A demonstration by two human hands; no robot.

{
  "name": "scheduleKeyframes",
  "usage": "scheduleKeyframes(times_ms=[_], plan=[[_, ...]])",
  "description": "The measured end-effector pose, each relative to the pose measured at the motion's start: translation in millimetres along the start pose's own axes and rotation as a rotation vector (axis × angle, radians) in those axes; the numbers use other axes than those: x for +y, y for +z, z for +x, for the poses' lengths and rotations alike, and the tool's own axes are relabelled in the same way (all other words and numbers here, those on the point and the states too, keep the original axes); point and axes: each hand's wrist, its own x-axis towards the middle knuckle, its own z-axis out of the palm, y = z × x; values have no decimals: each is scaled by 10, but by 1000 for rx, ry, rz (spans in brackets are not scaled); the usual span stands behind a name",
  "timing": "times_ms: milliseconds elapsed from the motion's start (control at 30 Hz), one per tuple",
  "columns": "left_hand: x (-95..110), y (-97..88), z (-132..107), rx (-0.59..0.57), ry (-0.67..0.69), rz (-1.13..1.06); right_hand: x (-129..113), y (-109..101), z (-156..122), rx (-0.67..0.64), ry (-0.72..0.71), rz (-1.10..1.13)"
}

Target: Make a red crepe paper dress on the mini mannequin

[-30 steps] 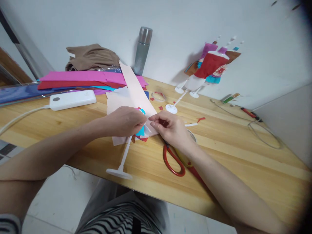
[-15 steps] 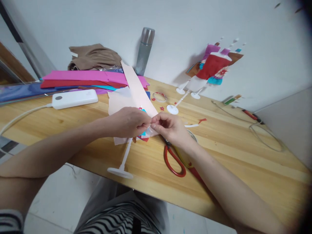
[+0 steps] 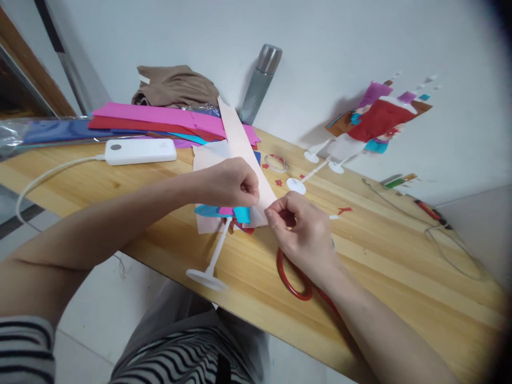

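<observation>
My left hand (image 3: 232, 182) is closed on a small paper figure (image 3: 236, 214) with blue, pink and red pieces, mounted on a white stick stand (image 3: 208, 266) whose round base rests near the table's front edge. A long pale pink paper strip (image 3: 242, 146) runs from under that hand toward the wall. My right hand (image 3: 306, 234) sits just right of the figure, fingers pinched together at the strip's corner; what they hold is too small to see. Red-handled scissors (image 3: 294, 280) lie under my right wrist.
Wooden table (image 3: 400, 277) against a white wall. Stacked coloured paper sheets (image 3: 160, 120), a white power bank (image 3: 140, 151) with cable, a brown cloth (image 3: 176, 85), a steel flask (image 3: 262, 80), a tape roll (image 3: 276, 161), finished paper figures on stands (image 3: 372, 120), pens and a wire loop (image 3: 452, 240) at right.
My hands have parted slightly: the right one drew back toward me and right, the left lifted, showing more of the blue paper. The camera view shifted left.
</observation>
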Motion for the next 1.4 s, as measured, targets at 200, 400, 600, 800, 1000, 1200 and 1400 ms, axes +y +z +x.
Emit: scheduleKeyframes(times_ms=[200,400,600,800,1000,1200,1400], plan=[[11,-106,17,98,-200,128,-11,139,-118,68,-147,-167],[-103,-79,60,173,-142,177,20,285,-166,147,-261,-346],[-109,-12,47,167,-80,229,65,328,-147,48,-18,-165],[-140,0,43,199,-38,239,111,333,-100,-9,183,-87],[-188,42,41,193,-35,218,162,364,-38,-69,226,-80],[-337,104,74,127,152,385,173,371,-25,-96,260,-74],[-395,159,34,76,274,433,157,376,-13,-130,304,-11]])
